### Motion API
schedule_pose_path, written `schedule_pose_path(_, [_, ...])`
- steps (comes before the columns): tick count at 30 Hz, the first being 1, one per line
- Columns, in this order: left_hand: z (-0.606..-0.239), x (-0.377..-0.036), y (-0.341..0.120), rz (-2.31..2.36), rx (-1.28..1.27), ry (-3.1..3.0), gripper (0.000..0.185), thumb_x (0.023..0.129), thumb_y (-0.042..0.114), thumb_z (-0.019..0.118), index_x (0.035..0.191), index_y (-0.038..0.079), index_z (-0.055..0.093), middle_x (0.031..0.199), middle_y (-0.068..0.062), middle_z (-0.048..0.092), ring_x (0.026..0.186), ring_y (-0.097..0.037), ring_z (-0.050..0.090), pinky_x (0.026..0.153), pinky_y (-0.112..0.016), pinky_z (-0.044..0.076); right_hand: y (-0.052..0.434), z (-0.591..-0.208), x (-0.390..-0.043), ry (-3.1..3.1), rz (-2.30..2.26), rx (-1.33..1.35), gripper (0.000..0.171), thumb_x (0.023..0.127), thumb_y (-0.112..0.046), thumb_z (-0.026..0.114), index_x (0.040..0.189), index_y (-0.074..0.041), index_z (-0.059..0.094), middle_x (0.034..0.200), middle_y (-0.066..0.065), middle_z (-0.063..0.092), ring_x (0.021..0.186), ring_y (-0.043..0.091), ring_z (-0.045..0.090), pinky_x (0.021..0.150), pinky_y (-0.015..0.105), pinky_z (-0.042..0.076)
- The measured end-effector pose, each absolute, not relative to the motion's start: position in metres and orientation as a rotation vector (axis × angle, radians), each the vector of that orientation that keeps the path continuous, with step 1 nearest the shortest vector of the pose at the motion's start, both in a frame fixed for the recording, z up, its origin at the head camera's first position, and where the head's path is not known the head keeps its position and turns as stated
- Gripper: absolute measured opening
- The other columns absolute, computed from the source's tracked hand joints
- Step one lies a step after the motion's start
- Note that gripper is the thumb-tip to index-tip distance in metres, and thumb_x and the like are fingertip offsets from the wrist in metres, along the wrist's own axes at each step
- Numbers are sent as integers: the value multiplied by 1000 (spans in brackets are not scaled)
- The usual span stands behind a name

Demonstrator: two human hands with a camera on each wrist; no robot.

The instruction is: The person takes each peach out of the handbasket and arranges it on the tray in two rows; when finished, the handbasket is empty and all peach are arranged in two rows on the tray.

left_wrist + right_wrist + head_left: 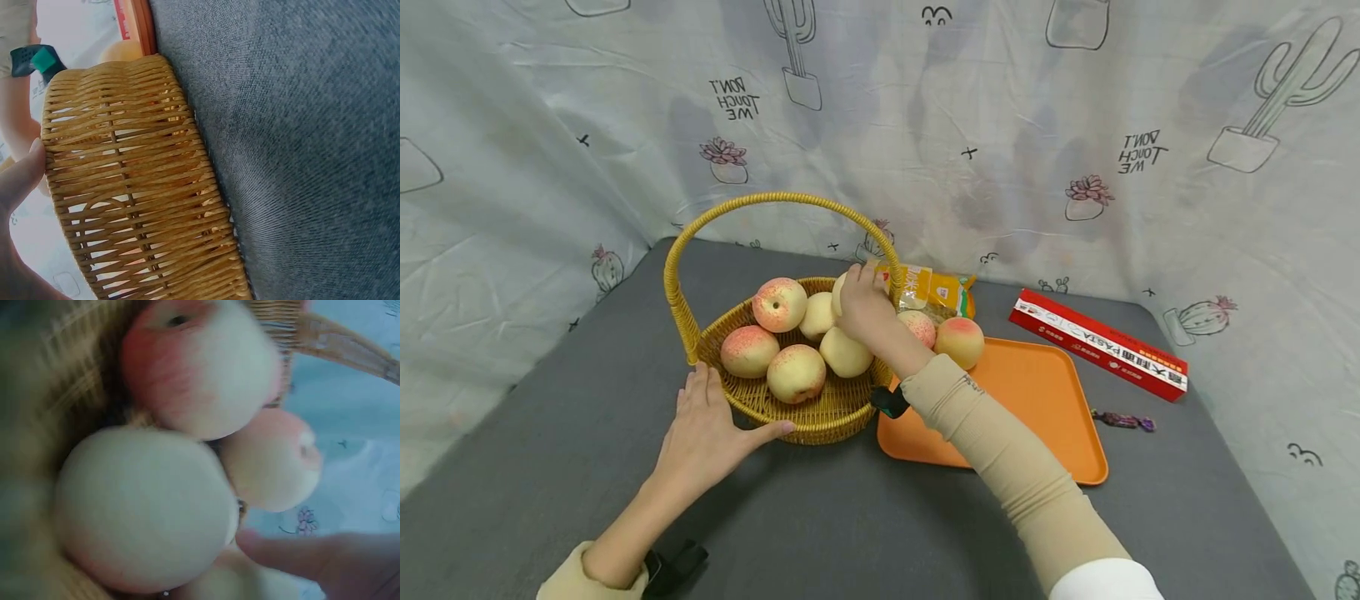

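Observation:
A woven yellow basket with a tall handle stands on the grey table and holds several pale pink peaches. My left hand lies flat against the basket's near left wall, fingers straight and thumb along the base. The left wrist view shows the basket's weave close up, with the thumb at its edge. My right hand reaches into the far right of the basket, its fingers curled over a pale peach. In the blurred right wrist view, peaches fill the frame and one finger shows below them.
An orange tray lies right of the basket, with one peach at its far corner. Behind it is a yellow packet. A red pasta box and a wrapped sweet lie further right. A cactus-print cloth hangs behind.

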State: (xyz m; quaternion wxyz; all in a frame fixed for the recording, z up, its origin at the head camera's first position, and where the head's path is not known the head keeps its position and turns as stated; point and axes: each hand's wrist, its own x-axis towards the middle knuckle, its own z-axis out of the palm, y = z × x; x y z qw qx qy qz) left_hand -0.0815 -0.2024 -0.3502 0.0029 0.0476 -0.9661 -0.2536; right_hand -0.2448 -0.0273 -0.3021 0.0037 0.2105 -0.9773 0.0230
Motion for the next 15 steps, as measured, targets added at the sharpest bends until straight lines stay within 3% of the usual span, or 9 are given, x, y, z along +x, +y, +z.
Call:
schedule_pose_path(4, [-351, -82, -202, -789, 163, -3042, 137, 71, 74, 68, 144, -24, 5, 150, -43, 0, 138, -58, 5, 109, -67, 15, -27, -306, -245, -2975, -169, 655, 71, 90, -28, 66, 137, 17, 37, 135, 32, 45, 126, 38, 47, 95, 35, 48])
schedule_pose_path(9, [-351, -82, -203, -780, 158, -3045, 137, 71, 75, 67, 143, -24, 6, 150, -43, 0, 137, -59, 5, 109, -67, 15, -26, -307, -240, -3035, -25, 634, 71, 80, -40, 73, 124, 11, 49, 119, 28, 52, 110, 36, 52, 70, 32, 55])
schedule_pose_path(15, [-351, -81, -204, -776, 162, -3037, 136, 72, 74, 68, 143, -24, 6, 150, -43, 1, 137, -59, 6, 108, -67, 17, -21, -306, -232, -2957, 223, 759, 83, 72, -39, 80, 130, 9, 46, 114, 22, 54, 95, 34, 60, 75, 39, 55])
